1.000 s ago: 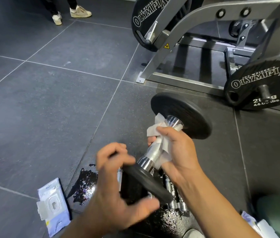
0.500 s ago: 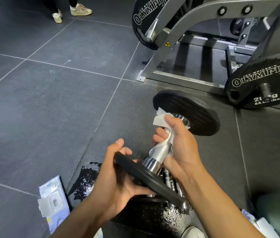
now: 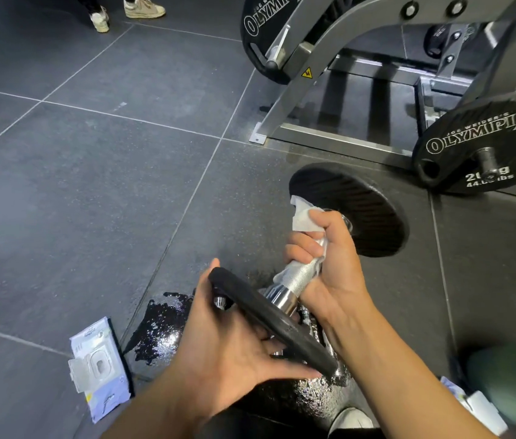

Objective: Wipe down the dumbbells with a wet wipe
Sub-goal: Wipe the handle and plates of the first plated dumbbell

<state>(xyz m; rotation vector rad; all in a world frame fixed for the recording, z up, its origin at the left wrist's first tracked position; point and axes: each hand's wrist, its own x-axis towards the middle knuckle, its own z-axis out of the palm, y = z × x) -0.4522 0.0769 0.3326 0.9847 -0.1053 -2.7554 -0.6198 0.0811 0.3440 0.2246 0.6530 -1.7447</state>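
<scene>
The dumbbell is held up aslant over the dark tiled floor, its chrome handle wrapped in a white wet wipe that the right hand grips tight, fingers curled right round wipe and bar just below the far black plate. The left hand holds the near plate by its rim, thumb under it and fingers round the back. Beneath them a wet patch glistens, a pack of wipes lies to its left, and a weight machine stands behind

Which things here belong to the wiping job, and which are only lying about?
Job: dumbbell, wet wipe, wipes pack, left hand holding its near disc, right hand gripping the wipe on the handle.
Lying about: Olympia plate, machine frame, wet patch, someone's shoes.
</scene>
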